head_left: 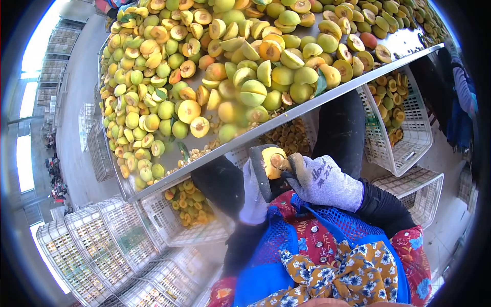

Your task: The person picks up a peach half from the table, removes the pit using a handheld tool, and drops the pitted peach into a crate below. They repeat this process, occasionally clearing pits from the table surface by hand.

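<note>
My left hand (254,190), in a pale glove with a dark coated palm, holds a yellow apricot half (270,161) against its fingers. My right hand (327,180), in a grey-lilac glove with writing on its back and brown-stained fingertips, grips the right side of the same fruit, at its brown centre. Whether the stone is between these fingertips is hidden. Both hands are just below the front edge of a metal sorting table (286,116). A pile of green-yellow apricots (253,93), many halved, covers most of the table, with loose stones (197,152) along its edge.
Below the table are a white crate of apricot halves (189,204), another crate (409,130) at right and a heap of brownish pieces (289,138) between my legs. Stacked white crates (97,240) stand at lower left. Another person's sleeve (463,87) shows at far right.
</note>
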Tool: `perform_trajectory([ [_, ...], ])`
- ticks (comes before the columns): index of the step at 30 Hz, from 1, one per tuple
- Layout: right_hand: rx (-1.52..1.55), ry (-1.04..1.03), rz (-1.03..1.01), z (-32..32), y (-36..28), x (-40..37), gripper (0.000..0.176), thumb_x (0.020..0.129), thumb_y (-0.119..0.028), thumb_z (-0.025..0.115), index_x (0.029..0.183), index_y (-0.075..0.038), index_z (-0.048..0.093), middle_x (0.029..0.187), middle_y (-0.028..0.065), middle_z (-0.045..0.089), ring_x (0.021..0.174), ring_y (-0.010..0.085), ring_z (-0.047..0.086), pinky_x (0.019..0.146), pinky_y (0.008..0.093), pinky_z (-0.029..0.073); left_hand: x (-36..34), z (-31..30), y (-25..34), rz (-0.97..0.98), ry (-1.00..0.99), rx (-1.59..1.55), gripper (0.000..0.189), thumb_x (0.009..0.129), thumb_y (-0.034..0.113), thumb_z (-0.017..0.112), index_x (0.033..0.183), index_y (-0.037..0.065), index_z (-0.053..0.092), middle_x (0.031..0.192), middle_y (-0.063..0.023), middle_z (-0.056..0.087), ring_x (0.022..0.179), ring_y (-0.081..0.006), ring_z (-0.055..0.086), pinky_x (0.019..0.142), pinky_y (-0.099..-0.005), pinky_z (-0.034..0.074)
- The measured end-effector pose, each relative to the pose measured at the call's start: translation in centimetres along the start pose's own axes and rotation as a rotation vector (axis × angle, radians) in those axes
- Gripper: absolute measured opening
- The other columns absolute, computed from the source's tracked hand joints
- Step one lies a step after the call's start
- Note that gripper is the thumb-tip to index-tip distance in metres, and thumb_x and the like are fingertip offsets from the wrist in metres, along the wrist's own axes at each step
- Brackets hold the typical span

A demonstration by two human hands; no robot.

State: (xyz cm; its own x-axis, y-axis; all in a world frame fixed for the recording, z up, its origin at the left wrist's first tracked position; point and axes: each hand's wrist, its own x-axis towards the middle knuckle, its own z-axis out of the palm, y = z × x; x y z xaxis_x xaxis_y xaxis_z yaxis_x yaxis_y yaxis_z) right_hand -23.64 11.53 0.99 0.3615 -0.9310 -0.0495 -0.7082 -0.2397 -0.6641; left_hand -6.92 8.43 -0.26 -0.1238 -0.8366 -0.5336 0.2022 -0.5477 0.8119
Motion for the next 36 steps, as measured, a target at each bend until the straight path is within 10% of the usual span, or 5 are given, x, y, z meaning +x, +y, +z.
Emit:
perform_trajectory([
  [18, 0.771, -0.234, 0.314, 2.8, 1.9, -0.6, 0.038, 0.102, -0.036, 0.046, 0.098, 0.000, 0.056, 0.071, 0.0193, 0.061, 0.062, 0.0346, 0.063, 0.058, 0.0407, 0.051, 2.0, -0.5, -2.6, 0.742, 0.063, 1.020, 0.027, 0.102, 0.016, 0.042, 0.099, -0.001, 0.063, 0.079, -0.0192, 0.066, 0.071, -0.0341, 0.066, 0.065, -0.0407, 0.050],
  [20, 1.379, -0.572, 0.495, 0.7, 2.1, -0.1, 0.040, 0.102, -0.043, 0.049, 0.102, -0.004, 0.058, 0.065, 0.0018, 0.057, 0.049, 0.0092, 0.054, 0.043, 0.0264, 0.042, 1.1, 0.7, -0.9, 0.521, -0.057, 0.762, 0.029, 0.103, 0.018, 0.040, 0.099, 0.000, 0.063, 0.079, -0.0190, 0.066, 0.072, -0.0328, 0.066, 0.066, -0.0392, 0.050],
  [22, 1.438, -0.580, 0.586, 0.3, 1.8, -0.4, 0.031, 0.101, -0.033, 0.050, 0.104, -0.003, 0.058, 0.070, 0.0061, 0.057, 0.053, 0.0171, 0.057, 0.047, 0.0309, 0.045, 2.0, 0.4, -1.4, 0.500, -0.117, 0.664, 0.030, 0.103, 0.018, 0.039, 0.099, 0.000, 0.063, 0.081, -0.0170, 0.066, 0.073, -0.0289, 0.067, 0.067, -0.0369, 0.051],
  [29, 0.243, -0.047, 0.054, 3.0, 1.5, -1.2, 0.026, 0.097, -0.019, 0.051, 0.109, 0.002, 0.059, 0.085, 0.0241, 0.057, 0.074, 0.0385, 0.063, 0.059, 0.0455, 0.050, 3.3, 0.2, -2.2, 0.399, -0.074, 0.466, 0.041, 0.107, 0.029, 0.038, 0.096, -0.001, 0.064, 0.082, -0.0108, 0.068, 0.075, -0.0181, 0.064, 0.070, -0.0322, 0.051],
  [36, 1.245, -0.527, 0.671, -0.6, 1.9, 0.4, 0.044, 0.101, -0.046, 0.048, 0.087, -0.005, 0.056, 0.066, 0.0013, 0.054, 0.047, 0.0105, 0.054, 0.040, 0.0274, 0.044, 2.8, -0.2, -3.0, 0.277, -0.032, 0.374, 0.044, 0.105, 0.035, 0.042, 0.093, -0.001, 0.066, 0.083, -0.0102, 0.068, 0.074, -0.0181, 0.065, 0.069, -0.0323, 0.051],
])
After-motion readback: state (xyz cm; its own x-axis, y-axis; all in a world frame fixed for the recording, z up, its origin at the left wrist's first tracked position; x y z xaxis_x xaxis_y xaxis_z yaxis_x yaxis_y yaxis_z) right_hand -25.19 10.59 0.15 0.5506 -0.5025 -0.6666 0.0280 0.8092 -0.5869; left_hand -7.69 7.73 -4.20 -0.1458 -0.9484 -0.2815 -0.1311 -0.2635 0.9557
